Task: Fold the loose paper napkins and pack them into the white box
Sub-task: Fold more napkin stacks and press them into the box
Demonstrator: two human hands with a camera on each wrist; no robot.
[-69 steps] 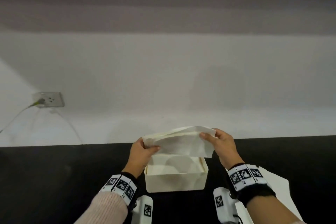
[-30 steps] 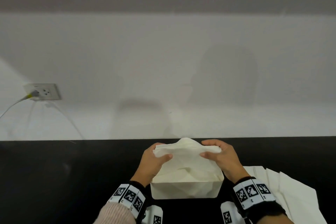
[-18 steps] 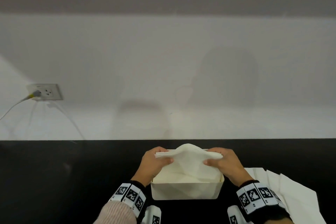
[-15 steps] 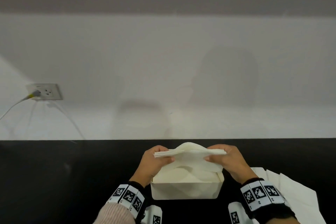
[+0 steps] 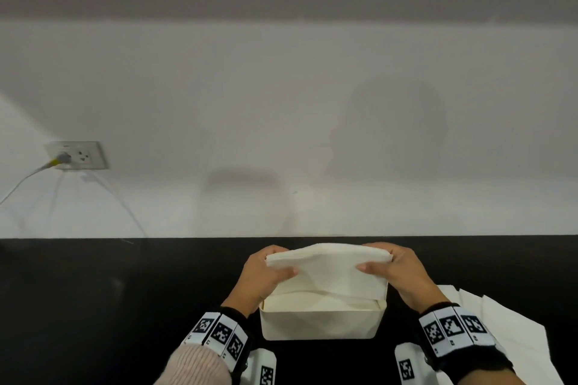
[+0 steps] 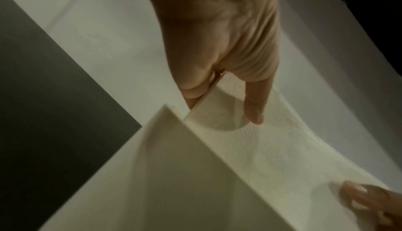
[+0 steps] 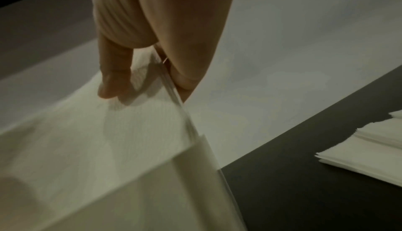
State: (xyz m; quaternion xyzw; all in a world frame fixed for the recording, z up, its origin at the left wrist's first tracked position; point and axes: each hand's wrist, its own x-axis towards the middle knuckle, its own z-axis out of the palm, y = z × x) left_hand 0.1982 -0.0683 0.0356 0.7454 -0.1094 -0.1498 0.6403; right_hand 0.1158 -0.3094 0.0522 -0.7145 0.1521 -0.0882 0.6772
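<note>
A folded white napkin stack [image 5: 328,269] is held upright over the far side of the white box [image 5: 319,323], its lower edge dipping inside. My left hand [image 5: 269,272] pinches the stack's left end between thumb and fingers. My right hand [image 5: 394,272] pinches the right end the same way. In the left wrist view the left hand [image 6: 224,100] grips the napkin [image 6: 272,148] above the box wall [image 6: 174,174]. In the right wrist view the right hand [image 7: 147,80] pinches the napkin's edge [image 7: 130,123] above the box [image 7: 152,200].
Loose white napkins [image 5: 500,331] lie on the black tabletop [image 5: 109,306] to the right of the box, seen too as a napkin pile [image 7: 369,148]. A white wall rises behind the table, with a socket [image 5: 76,155] and cable at left.
Both hands have lowered the napkin stack from above the box until its lower edge sits inside. The camera view shifted slightly; the box stays put.
</note>
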